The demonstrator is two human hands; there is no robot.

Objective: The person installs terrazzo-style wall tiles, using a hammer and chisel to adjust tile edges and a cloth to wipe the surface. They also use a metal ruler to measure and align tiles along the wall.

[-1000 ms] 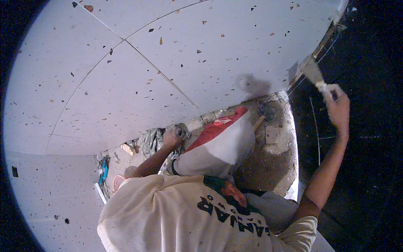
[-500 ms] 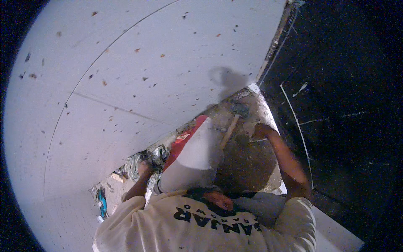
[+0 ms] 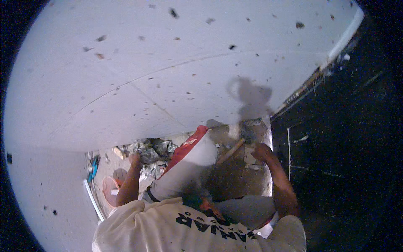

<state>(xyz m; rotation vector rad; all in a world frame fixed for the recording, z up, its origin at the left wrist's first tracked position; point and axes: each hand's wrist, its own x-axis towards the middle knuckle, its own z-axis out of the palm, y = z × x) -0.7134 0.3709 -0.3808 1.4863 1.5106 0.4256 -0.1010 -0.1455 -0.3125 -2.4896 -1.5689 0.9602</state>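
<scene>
On the floor near the corner, my right hand (image 3: pixel 262 153) is closed beside a pale flat patch (image 3: pixel 249 155); I cannot make out what its fingers hold. Just left of it lies a hammer-like tool, with a dark head (image 3: pixel 247 135) by the wall and a light wooden handle (image 3: pixel 231 152) slanting toward me. Neither hand is on that handle. My left hand (image 3: pixel 134 159) is low at the left edge of some crumpled silver sheeting (image 3: pixel 147 152). Blur and dim light hide its fingers, so its grip is unclear.
A white wall (image 3: pixel 155 92) with dark specks rises ahead, meeting a dark wall (image 3: pixel 331 138) on the right. My bent leg, with a red stripe (image 3: pixel 184 149), stands between my arms. At left are an orange bucket (image 3: pixel 110 190), a teal tool (image 3: pixel 93 167) and a white strip (image 3: pixel 91 197).
The view has turned and shifted, bringing the orange bucket and white strip into sight. My left hand has moved toward the left edge of the silver sheeting; my right stays near the corner.
</scene>
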